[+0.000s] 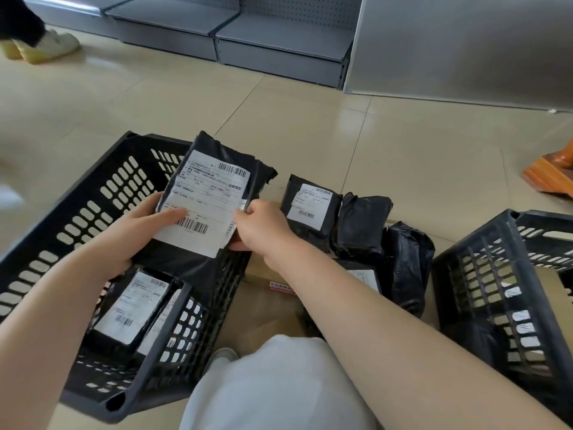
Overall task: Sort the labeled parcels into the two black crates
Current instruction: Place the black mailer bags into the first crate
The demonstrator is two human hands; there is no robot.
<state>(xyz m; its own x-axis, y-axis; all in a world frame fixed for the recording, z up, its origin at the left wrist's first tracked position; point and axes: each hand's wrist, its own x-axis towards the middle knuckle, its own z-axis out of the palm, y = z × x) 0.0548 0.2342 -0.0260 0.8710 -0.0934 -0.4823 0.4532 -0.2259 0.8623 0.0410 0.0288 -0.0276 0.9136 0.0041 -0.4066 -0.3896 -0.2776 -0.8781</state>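
Item in hand: one flat black poly-bag parcel, label side up, being held above the far rim of the left crate, at about 10 o'clock from the person's knee. The left hand is gripping its near-left edge, thumb lying across the white shipping label and fingers under the bag; the right hand is pinching the label's right edge, probably so that the print is facing the eyes for reading before a crate is chosen. Left crate: black, slotted, tilting toward the person, already holding at least one labelled black parcel, with a second apparently beside it, at 8 o'clock. Right crate: black, slotted, at 3 o'clock; contents partly hidden, though pale labels are showing through the slots. Unsorted stock: several black-wrapped parcels lying between the crates at 1 o'clock, one with its label up, two with none in view, resting on and beside a brown cardboard box at 12 o'clock. Judgement: sorting is under way, with the pile on the floor still awaiting a crate. Background: grey metal shelving standing at 12 o'clock, far.
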